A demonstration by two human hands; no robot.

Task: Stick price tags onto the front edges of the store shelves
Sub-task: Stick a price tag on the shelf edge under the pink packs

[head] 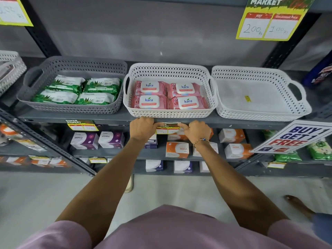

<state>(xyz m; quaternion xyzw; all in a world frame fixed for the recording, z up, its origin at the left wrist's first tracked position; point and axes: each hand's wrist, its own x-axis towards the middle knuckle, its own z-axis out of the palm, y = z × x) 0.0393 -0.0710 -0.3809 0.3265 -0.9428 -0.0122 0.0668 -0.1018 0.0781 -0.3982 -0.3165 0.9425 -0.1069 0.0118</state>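
A small yellow, green and red price tag (168, 128) lies against the grey front edge of the shelf (233, 121), just below the white basket of pink wipes (168, 90). My left hand (142, 128) pinches the tag's left end. My right hand (195, 131) presses its right end with an outstretched finger; a bead bracelet is on that wrist. Another tag of the same kind (81, 125) is stuck on the same edge further left, under the grey basket.
A grey basket of green wipes (71, 85) and an empty white basket (258, 92) flank the middle one. A "Buy 1 Get 1 Free" sign (296, 136) juts out at right. Boxes fill the lower shelves. A slanted metal upright (45, 141) stands at left.
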